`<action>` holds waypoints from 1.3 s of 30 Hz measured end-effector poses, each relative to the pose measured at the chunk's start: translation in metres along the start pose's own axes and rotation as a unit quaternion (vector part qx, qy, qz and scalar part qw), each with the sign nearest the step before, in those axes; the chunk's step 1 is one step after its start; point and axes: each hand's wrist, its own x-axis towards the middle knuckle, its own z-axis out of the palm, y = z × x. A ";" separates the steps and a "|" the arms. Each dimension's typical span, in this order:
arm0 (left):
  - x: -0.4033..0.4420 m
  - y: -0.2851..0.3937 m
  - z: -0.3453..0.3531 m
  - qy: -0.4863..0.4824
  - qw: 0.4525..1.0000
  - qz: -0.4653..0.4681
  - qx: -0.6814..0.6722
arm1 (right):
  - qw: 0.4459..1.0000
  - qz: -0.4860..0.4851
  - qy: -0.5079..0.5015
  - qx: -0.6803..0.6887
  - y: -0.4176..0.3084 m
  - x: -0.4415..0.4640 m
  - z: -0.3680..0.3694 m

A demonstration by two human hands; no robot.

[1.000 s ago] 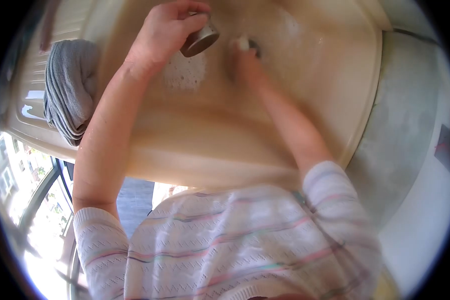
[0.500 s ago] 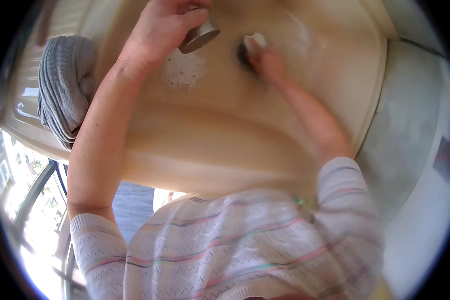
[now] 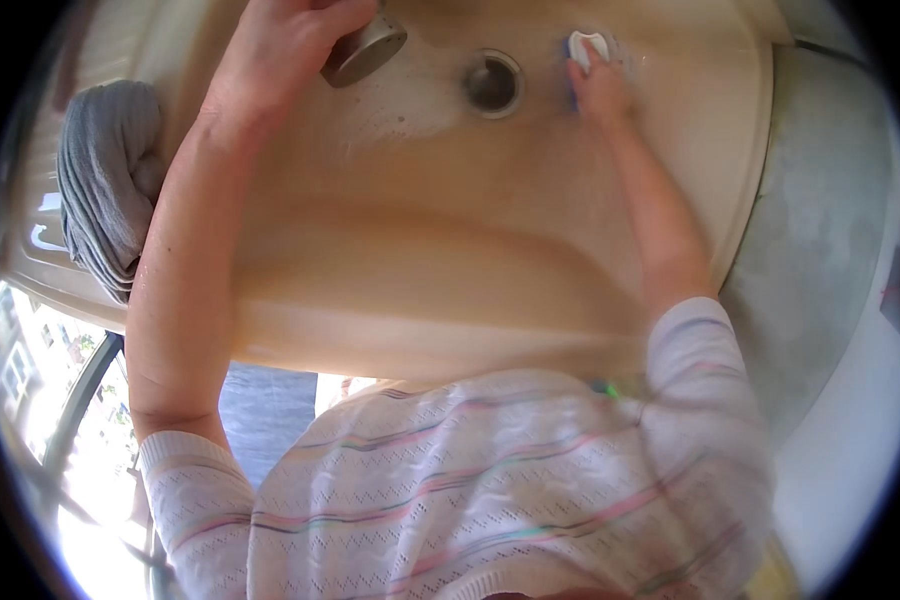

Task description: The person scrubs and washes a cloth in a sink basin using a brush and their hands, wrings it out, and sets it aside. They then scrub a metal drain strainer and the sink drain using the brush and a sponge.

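My left hand [image 3: 285, 55] is closed around a round metal cup-shaped piece [image 3: 368, 52], held above the beige sink [image 3: 420, 265] near its far side. The upper part of that piece is hidden by my fingers and the frame's top edge. Over on the right, my right hand [image 3: 604, 92] presses a white-and-blue scrub brush [image 3: 588, 46] against the basin floor. My fingers cover part of the brush. Between the two hands lies the uncovered round drain [image 3: 493, 83] with its metal rim. Whitish suds [image 3: 395, 115] spread below the metal piece.
A folded grey cloth [image 3: 108, 185] lies over the sink's left side, beside my left forearm. The basin's raised front edge [image 3: 420, 345] runs close to my body. A grey-green surface [image 3: 820, 210] borders the sink on the right. Bright window panes [image 3: 45, 400] stand at lower left.
My right hand has moved right with the brush, from over the drain to beyond it, uncovering the hole. My left hand has shifted slightly left and up with the metal piece.
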 end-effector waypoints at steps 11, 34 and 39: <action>0.004 0.010 0.013 -0.008 0.999 -0.016 -0.044 | 0.996 0.070 -0.052 0.021 0.044 0.024 -0.003; 0.004 0.006 0.021 -0.001 0.999 0.004 0.034 | 0.993 -0.007 0.000 0.120 0.034 -0.034 -0.026; 0.004 0.021 0.020 -0.023 0.991 0.039 0.127 | 0.987 -0.047 -0.016 0.150 -0.001 -0.033 -0.059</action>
